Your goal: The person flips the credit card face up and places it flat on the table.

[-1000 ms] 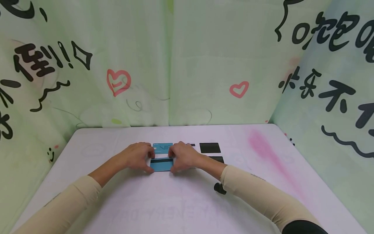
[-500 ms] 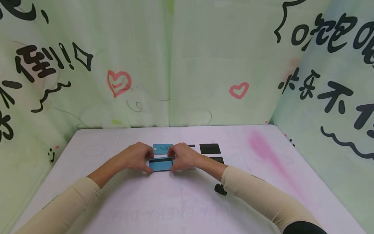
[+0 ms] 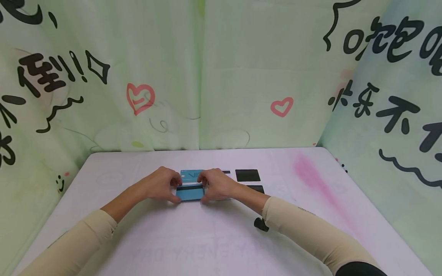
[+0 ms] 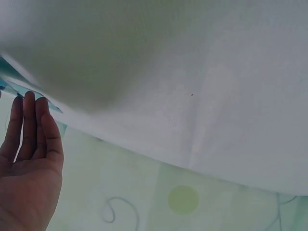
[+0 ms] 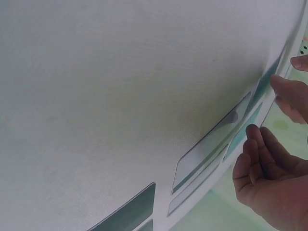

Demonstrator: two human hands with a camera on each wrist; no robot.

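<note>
A blue VIP-style card with a dark magnetic stripe (image 3: 190, 193) lies stripe side up near the far part of the table. My left hand (image 3: 159, 185) grips its left short edge, thumb at the near corner and fingers at the far one. At the opposite short edge, my right hand (image 3: 218, 185) holds it the same way. Just beyond lies another blue card (image 3: 189, 176) with printed letters, partly covered by the right fingers. In the right wrist view, my right hand (image 5: 272, 168) has its fingertips by the blue card. My left hand (image 4: 31, 168) shows at the left wrist view's edge.
Two black cards (image 3: 247, 175) lie right of the right hand, the nearer partly behind the forearm. Pale striped cards (image 5: 211, 139) sit between them and the blue ones. A small black object (image 3: 261, 224) is by the right sleeve. Printed curtains (image 3: 241, 76) enclose the white table (image 3: 193, 245).
The striped blue card has shifted very slightly left and away, with both hands still at its edges. Otherwise the scene stays the same.
</note>
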